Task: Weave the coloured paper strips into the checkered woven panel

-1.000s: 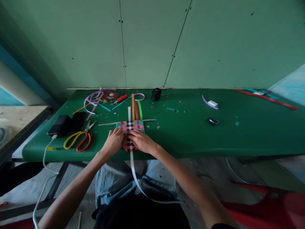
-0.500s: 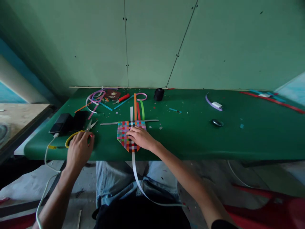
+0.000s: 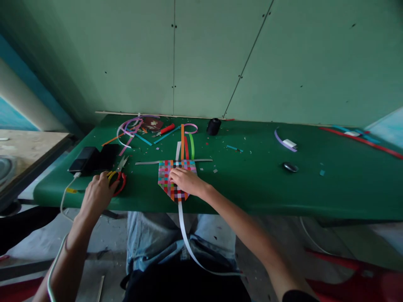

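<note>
Scissors handles, spread wide a second ago, now stand close together with the left hand at them; that hand was on the weave then. Its fingers curl around the handles, grasping them, and the blades point away from the person, slightly parted.

The right hand stays on the weave, its fingers bent and laid on top; whether they pinch any of it, I cannot tell.

The weave lies flat on the tabletop, near the front edge, in front of the person. Orange, red, green and white strips run from its far side, and a grey strip sticks out both ways. From its pointed near end a long white strip hangs over the edge toward the lap.

Left of the scissors sits a black box with a cable plugged in. Farther back lie loose strips, a red-handled cutter and a black spool.
</note>
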`<state>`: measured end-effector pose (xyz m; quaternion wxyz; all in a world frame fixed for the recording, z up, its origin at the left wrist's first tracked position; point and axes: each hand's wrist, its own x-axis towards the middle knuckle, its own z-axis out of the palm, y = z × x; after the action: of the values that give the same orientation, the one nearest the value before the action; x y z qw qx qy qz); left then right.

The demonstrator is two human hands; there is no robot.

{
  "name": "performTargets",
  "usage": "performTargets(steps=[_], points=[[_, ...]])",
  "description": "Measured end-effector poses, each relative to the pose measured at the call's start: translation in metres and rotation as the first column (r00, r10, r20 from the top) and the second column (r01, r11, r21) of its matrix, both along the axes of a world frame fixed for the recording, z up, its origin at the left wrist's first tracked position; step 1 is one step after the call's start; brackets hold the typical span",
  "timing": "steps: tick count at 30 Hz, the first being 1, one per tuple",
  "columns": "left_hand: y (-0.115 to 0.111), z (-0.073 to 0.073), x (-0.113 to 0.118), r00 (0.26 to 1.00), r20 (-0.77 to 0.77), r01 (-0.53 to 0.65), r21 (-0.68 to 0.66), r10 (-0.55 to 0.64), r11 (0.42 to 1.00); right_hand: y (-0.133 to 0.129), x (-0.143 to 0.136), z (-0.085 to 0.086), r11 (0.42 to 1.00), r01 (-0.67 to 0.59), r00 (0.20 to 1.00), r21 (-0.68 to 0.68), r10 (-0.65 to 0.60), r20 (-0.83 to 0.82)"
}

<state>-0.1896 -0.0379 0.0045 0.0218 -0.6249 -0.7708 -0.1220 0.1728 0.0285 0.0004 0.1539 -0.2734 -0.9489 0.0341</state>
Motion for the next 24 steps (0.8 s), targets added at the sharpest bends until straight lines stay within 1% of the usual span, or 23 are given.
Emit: performTargets(steps=[4,6,8,12,14,16,18,21,23,24], points=[[-0.011,0.003,0.002,0.999,0.024,0.045,-0.032,-0.044,0.998,-0.001,-0.001,-0.008,1.000,0.017,0.999,-0.001,-0.017,-0.036],[-0.023,0.003,0.007,0.997,0.043,0.061,-0.022,-0.060,0.998,-0.003,-0.001,-0.011,0.999,0.025,0.997,-0.022,-0.026,-0.070],[-0.040,0.001,0.015,0.995,0.076,0.069,-0.009,-0.068,0.998,-0.006,0.001,-0.012,0.997,0.031,0.993,-0.072,-0.039,-0.109],[-0.072,-0.009,0.025,0.969,0.197,0.148,0.001,-0.146,0.989,-0.024,0.009,-0.009,0.985,0.037,0.983,-0.166,-0.066,-0.173],[-0.084,-0.016,0.028,0.968,0.213,0.143,-0.016,-0.136,0.990,-0.038,0.015,-0.007,0.982,0.033,0.971,-0.186,-0.076,-0.227],[-0.094,-0.021,0.033,0.966,0.228,0.128,-0.027,-0.119,0.991,-0.053,0.022,-0.008,0.983,0.064,0.959,-0.173,-0.108,-0.262],[-0.103,-0.022,0.044,0.954,0.265,0.146,-0.003,-0.140,0.989,-0.067,0.027,-0.009,0.983,0.115,0.954,-0.140,-0.148,-0.259],[-0.116,-0.023,0.067,0.919,0.337,0.192,0.076,-0.206,0.978,-0.084,0.030,-0.013,0.980,0.166,0.949,-0.112,-0.189,-0.252],[-0.123,-0.024,0.084,0.903,0.360,0.213,0.099,-0.235,0.972,-0.096,0.030,-0.016,0.973,0.186,0.929,-0.135,-0.219,-0.298],[-0.125,-0.026,0.092,0.899,0.362,0.225,0.103,-0.247,0.969,-0.104,0.030,-0.017,0.966,0.206,0.904,-0.158,-0.250,-0.348]])
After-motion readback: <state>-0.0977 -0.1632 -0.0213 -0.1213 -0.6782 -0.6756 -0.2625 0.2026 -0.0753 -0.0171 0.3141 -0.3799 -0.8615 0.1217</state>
